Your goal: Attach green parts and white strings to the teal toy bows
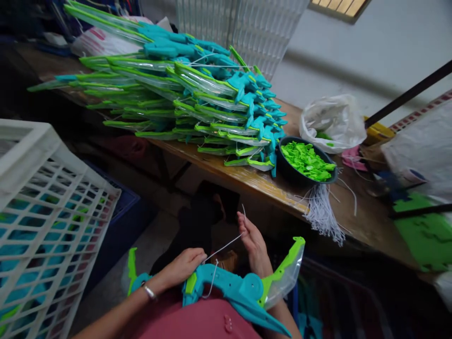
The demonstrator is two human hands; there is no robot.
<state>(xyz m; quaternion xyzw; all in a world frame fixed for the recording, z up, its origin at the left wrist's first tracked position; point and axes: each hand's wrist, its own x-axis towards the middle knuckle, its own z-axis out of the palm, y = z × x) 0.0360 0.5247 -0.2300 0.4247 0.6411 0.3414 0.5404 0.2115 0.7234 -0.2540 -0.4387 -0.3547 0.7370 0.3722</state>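
Observation:
A teal toy bow (233, 285) with lime-green limbs and clear film lies across my lap. My left hand (185, 268) is closed around its body, left of a green part. From beside those fingers a thin white string (226, 246) runs taut up to my right hand (254, 242). My right hand is raised behind the bow, its fingers closed on the string, with the loose end sticking up above them. A loop of white string also hangs over the front of the bow's body. My left fingertips are partly hidden behind the toy.
Many similar toy bows (212, 103) are piled on the wooden table (226, 165). A dark bowl (287, 174) of small green parts stands beside a bundle of white strings (323, 214) and a plastic bag (335, 122). At left is a white crate (56, 165) holding teal pieces.

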